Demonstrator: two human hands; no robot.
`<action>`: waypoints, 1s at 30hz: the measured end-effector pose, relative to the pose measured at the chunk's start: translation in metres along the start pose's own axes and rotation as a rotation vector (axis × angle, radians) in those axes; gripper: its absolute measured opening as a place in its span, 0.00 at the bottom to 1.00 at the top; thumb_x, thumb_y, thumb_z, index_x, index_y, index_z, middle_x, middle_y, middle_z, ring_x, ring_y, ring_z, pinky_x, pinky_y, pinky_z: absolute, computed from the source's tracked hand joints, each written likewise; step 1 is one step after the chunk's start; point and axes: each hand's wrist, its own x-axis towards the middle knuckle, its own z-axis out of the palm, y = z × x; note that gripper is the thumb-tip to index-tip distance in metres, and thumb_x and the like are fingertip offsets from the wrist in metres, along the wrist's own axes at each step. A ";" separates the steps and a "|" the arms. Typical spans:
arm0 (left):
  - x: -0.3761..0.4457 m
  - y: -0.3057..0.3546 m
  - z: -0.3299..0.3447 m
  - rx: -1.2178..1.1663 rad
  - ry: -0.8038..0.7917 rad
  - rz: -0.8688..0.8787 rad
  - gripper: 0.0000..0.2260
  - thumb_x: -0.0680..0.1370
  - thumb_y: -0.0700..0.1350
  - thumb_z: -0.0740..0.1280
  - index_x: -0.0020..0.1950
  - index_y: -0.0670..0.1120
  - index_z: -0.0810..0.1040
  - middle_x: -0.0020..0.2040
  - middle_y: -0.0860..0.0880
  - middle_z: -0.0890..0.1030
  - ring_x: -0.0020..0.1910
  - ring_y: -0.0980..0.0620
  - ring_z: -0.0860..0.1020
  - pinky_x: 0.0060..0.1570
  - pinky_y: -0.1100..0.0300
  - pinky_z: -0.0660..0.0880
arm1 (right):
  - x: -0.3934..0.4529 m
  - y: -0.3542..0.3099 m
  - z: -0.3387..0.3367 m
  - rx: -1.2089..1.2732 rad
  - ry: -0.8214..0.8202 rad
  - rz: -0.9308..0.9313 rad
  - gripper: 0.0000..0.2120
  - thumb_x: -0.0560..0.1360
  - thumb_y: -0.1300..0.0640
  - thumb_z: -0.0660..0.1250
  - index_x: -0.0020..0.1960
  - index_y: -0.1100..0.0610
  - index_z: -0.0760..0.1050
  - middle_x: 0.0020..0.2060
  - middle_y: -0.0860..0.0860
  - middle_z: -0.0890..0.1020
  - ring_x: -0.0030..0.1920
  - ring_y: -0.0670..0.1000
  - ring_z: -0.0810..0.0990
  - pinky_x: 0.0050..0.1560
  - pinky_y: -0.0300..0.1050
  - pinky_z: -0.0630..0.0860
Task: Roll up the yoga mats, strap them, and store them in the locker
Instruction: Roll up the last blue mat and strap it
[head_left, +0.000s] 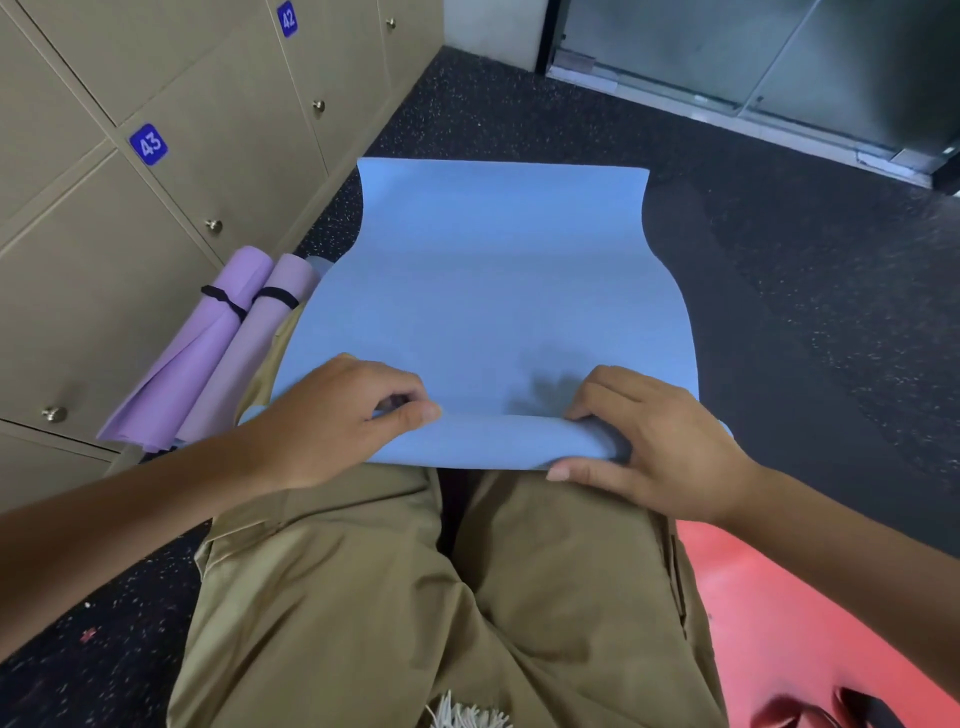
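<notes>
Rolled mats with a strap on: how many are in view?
2. Both purple rolled mats lean against the lockers, side by side: one nearer the lockers, one beside the blue mat, whose edge may hide more.

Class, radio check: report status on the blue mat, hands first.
Left hand and right hand both grip the rolled near edge of the blue mat. Roll just started, most still flat. Two strapped purple mats lie clear by lockers.
</notes>
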 end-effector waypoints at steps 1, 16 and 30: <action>0.002 -0.001 -0.001 -0.020 -0.006 0.001 0.16 0.77 0.66 0.58 0.43 0.57 0.78 0.40 0.60 0.81 0.43 0.56 0.78 0.46 0.61 0.72 | 0.003 0.002 -0.002 0.046 -0.026 0.020 0.21 0.76 0.32 0.65 0.50 0.51 0.76 0.45 0.42 0.73 0.45 0.46 0.73 0.44 0.42 0.72; 0.036 -0.014 -0.013 -0.120 -0.097 0.094 0.16 0.71 0.65 0.72 0.46 0.54 0.84 0.43 0.54 0.78 0.46 0.52 0.77 0.47 0.59 0.73 | 0.030 0.020 -0.011 0.022 0.002 0.106 0.21 0.76 0.33 0.65 0.55 0.49 0.77 0.46 0.42 0.76 0.45 0.44 0.73 0.48 0.35 0.68; 0.026 -0.014 -0.001 0.436 0.333 0.441 0.15 0.82 0.57 0.64 0.52 0.47 0.82 0.47 0.51 0.81 0.43 0.48 0.77 0.37 0.53 0.75 | 0.041 0.024 0.001 0.111 0.076 0.333 0.22 0.74 0.30 0.62 0.39 0.49 0.75 0.37 0.43 0.76 0.42 0.46 0.74 0.39 0.44 0.72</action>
